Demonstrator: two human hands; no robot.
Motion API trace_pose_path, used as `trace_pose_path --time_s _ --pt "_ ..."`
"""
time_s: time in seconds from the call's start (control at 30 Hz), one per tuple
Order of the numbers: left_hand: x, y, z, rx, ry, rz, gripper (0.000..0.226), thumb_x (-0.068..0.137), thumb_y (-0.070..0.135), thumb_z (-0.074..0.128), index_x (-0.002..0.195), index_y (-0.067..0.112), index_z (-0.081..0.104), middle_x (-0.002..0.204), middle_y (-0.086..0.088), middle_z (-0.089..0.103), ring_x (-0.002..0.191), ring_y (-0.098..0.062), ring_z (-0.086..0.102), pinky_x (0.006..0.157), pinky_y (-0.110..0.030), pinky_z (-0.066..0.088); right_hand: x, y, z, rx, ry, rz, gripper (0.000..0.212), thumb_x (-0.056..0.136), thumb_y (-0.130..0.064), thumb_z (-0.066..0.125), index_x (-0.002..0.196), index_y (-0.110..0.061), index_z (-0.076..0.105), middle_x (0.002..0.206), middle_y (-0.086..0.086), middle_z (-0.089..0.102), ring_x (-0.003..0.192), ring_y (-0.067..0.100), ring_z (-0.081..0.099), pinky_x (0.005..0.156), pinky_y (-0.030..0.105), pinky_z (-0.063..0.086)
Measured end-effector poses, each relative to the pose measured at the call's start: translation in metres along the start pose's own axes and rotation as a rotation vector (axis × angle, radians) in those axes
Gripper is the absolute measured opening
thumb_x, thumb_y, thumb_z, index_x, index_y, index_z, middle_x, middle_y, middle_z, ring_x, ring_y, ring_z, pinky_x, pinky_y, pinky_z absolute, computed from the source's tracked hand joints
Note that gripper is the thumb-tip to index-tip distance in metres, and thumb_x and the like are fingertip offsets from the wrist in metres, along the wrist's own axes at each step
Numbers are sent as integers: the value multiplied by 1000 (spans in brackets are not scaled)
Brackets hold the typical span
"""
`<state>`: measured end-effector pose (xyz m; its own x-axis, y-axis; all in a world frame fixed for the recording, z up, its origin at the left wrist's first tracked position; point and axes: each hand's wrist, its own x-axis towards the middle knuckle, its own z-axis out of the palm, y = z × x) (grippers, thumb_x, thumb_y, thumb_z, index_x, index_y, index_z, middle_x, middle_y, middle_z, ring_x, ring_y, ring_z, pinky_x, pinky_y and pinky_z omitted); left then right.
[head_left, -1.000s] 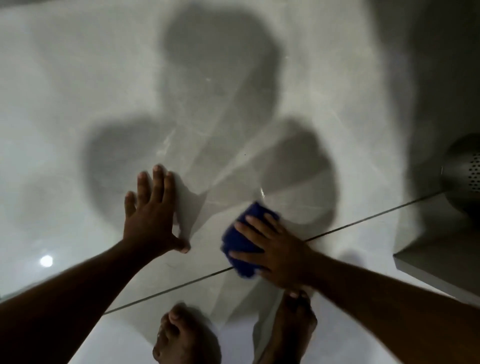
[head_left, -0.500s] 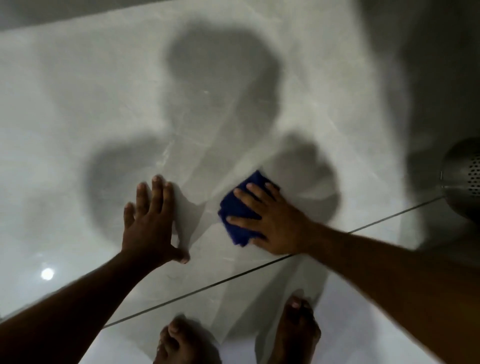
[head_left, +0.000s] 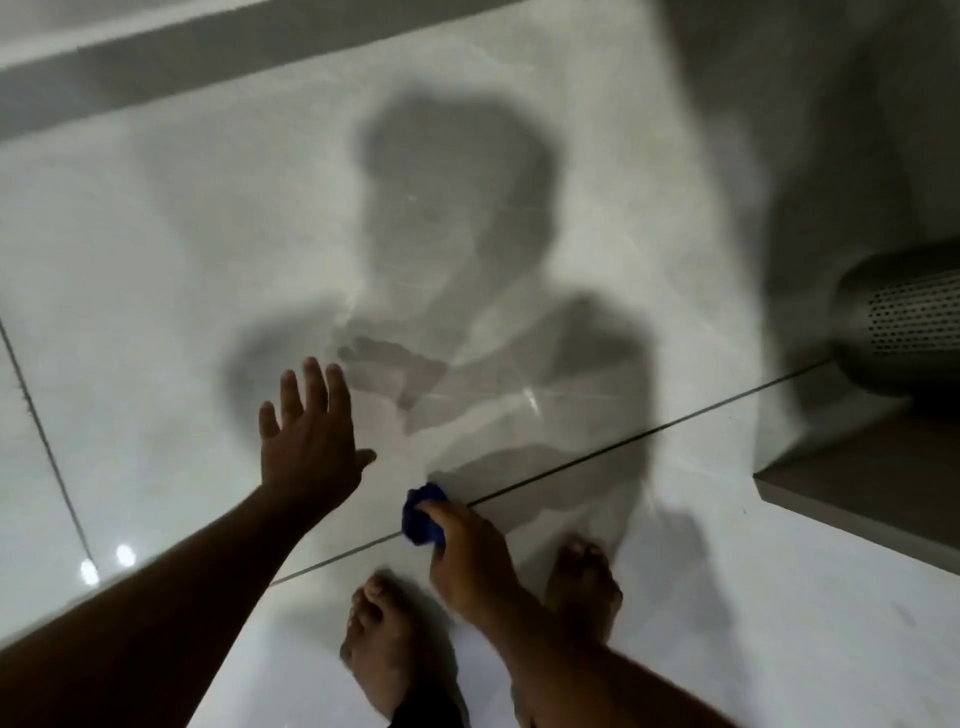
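A left hand (head_left: 306, 447) is raised at a glossy grey wall (head_left: 156, 260), fingers straight and spread, its grip apart. The right hand (head_left: 467, 556) has its grip clamped on a blue cloth (head_left: 418, 519), pressed on a dark seam (head_left: 649, 434) low on the wall, just above bare feet (head_left: 379, 639).

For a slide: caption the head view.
Right hand grips a blue cloth at the tile seam; left hand spread open above.

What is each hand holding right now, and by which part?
Right hand grips the bunched blue cloth, fingers over its near side. Left hand holds nothing, spread open against the wall.
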<state>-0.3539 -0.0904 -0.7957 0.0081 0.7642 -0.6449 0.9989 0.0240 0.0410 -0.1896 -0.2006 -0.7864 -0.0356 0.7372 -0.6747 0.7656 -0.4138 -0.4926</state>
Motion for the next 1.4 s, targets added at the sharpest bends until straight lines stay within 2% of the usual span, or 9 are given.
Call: trace_pose_path --time_s 0.2,0.3,0.47,0.6,0.67,0.77,0.93,1.13,1.4 --pt "-133 8 -153 -421 -71 -148 66 96 45 45 143 -1 36 148 -25 43 137 -38 38 111 -46 32 -80 -110 -137 348 11 95 48 92 -12 58 136 -32 51 131 1 65 121 20 59 93 18 42" --pt "-230 46 -277 -951 -200 -117 57 88 65 36 105 22 69 111 -4 67 105 -21 60 94 -35 43 -164 -188 -239 446 119 26 53 94 -14 59 142 -30 45 136 -1 62 125 17 56 94 13 38" --pt "-396 107 -472 -1501 -358 204 57 89 64 48 128 24 60 127 -6 68 121 -21 61 105 -42 44 -328 -309 -402 470 195 -108 82 95 -24 58 155 -20 2 139 0 52 121 19 58 88 17 49" --pt "-488 132 -567 -1663 -216 345 47 86 25 71 130 17 56 123 -17 68 115 -35 64 98 -48 52 -443 -357 -490 403 148 -311 96 80 -19 69 153 -28 6 159 1 24 145 17 30 111 36 43" --pt "-510 135 -593 -1677 -241 452 42 88 19 67 129 16 58 120 -18 69 109 -35 67 87 -42 58 -482 -356 -523 403 171 -402 94 75 -32 66 152 -42 12 159 -25 14 143 -7 20 110 20 38" --pt "-524 139 -621 -1667 -302 560 49 86 19 66 133 16 54 122 -19 68 108 -36 67 79 -38 59 -516 -342 -561 553 402 -418 66 80 -40 67 134 -60 34 129 -49 34 119 -19 44 89 6 45" --pt "-529 175 -648 -1586 -375 617 47 84 15 71 129 19 59 122 -16 70 112 -36 66 83 -42 60 -521 -317 -599 817 394 -313 30 86 -24 73 115 -24 66 109 -1 75 100 12 71 82 32 61" --pt "-506 249 -665 -1357 51 426 40 70 9 84 104 12 63 94 -9 76 78 -23 76 57 -31 60 -508 -266 -658 676 561 -167 18 82 -25 77 96 -22 66 91 -5 74 80 10 72 66 22 59" --pt "-436 390 -640 -643 246 479 44 74 40 77 109 22 59 107 1 70 88 -11 63 73 -23 53 -437 -163 -735 212 624 144 28 81 -39 73 94 -15 68 80 -3 65 74 13 63 70 23 50"
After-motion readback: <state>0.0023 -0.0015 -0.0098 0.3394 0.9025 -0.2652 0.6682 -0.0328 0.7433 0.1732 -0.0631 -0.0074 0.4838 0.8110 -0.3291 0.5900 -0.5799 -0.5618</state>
